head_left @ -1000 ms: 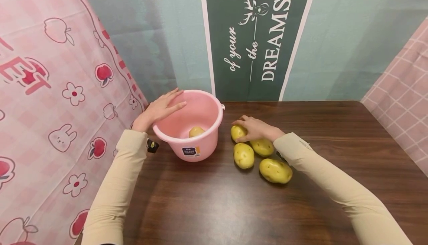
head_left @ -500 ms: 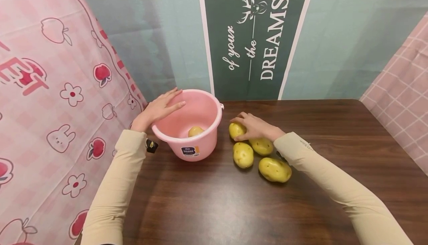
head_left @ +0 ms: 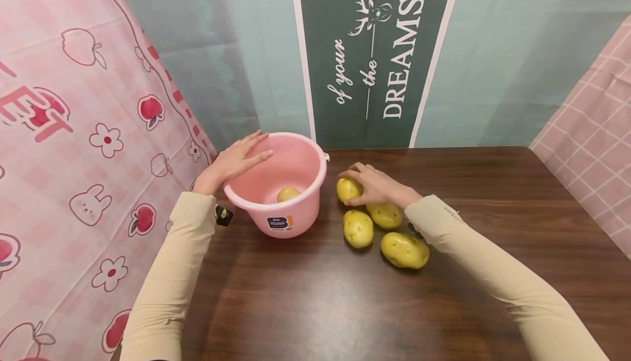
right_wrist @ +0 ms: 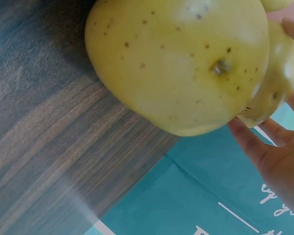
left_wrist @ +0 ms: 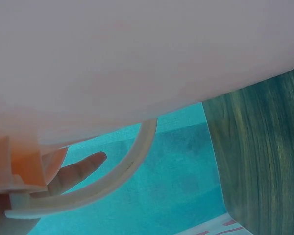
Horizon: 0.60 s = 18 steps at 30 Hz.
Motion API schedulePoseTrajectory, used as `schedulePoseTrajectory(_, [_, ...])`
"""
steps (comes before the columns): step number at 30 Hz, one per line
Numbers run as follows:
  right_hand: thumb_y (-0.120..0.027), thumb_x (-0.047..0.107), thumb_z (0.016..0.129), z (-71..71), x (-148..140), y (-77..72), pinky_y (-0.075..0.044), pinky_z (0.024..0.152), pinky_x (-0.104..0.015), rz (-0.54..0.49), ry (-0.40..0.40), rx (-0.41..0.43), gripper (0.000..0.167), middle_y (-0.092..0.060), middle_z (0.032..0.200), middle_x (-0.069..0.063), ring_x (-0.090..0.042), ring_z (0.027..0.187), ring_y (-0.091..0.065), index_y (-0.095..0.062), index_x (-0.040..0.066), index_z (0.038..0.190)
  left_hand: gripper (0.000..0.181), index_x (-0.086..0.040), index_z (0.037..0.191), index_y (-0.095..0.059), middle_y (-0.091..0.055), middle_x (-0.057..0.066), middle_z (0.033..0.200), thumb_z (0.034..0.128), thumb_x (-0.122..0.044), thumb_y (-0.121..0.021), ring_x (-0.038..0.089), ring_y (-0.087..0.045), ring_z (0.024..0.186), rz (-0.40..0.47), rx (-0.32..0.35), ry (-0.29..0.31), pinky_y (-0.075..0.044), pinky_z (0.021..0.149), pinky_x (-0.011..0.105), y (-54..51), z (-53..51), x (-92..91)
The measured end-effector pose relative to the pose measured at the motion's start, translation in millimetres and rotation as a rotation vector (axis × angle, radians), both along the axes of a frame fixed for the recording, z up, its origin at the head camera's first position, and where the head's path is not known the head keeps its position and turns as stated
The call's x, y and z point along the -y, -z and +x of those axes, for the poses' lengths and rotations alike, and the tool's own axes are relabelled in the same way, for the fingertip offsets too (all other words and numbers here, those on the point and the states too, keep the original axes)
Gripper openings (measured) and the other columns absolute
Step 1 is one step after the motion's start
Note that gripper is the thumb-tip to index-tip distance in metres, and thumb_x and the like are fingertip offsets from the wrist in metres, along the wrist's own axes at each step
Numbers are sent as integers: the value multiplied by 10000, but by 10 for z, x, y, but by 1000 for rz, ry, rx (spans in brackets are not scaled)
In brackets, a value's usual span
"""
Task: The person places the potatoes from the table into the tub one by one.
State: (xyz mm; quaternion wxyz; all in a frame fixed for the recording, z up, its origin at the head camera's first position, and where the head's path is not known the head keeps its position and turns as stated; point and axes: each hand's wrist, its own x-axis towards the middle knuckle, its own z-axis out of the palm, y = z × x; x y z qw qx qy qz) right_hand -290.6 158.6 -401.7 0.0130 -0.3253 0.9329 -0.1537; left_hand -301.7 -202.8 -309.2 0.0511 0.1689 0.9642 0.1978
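In the head view my left hand (head_left: 231, 162) rests on the left rim of a pink bucket (head_left: 283, 221), its fingers straight and its thumb over the opening. One potato (head_left: 288, 194) lies inside the bucket. To the right, my right hand (head_left: 377, 184) grips a yellow potato (head_left: 348, 190) between thumb and fingers. Close by on the table lie three more: one potato (head_left: 385, 217) under the hand, another potato (head_left: 358, 229) in front, and a longer potato (head_left: 405, 250) nearest me. From the right wrist, a potato (right_wrist: 176, 63) fills the foreground and partly hides the gripped one.
A dark wooden table (head_left: 305, 306) bears everything. The bucket's pale handle (left_wrist: 122, 171) hangs beside it in the left wrist view. Behind stands a teal and green printed cloth (head_left: 374, 65). A pink patterned cloth (head_left: 118, 158) closes the left side, close to the left hand.
The right hand, with the potato in its grip, has shifted slightly away from me and to the left. The left hand, the bucket and the other potatoes keep their places.
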Motion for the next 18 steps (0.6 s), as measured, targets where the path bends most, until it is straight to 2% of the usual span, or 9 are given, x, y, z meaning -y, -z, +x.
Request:
schedulePoseTrajectory(6, [-692, 570, 716, -14, -24, -6, -453, 872, -439, -35, 22, -45, 695, -457, 1240, -60, -261, 1078, -467, -510, 242, 1302, 744, -337, 1475, -212, -104, -43, 1562, 848, -705, -370, 366, -104, 1412, 3, -11, 10, -104, 1081, 631, 2, -5, 0])
schedulePoseTrajectory(18, [-678, 553, 727, -15, -30, -50, -453, 853, -429, -65, 34, -51, 712, -444, 1244, -58, -250, 1065, -447, -487, 222, 1328, 739, -353, 1473, -204, -101, -68, 1561, 846, -714, -354, 322, -132, 1417, -14, -23, 3, -133, 1034, 687, 17, -13, 0])
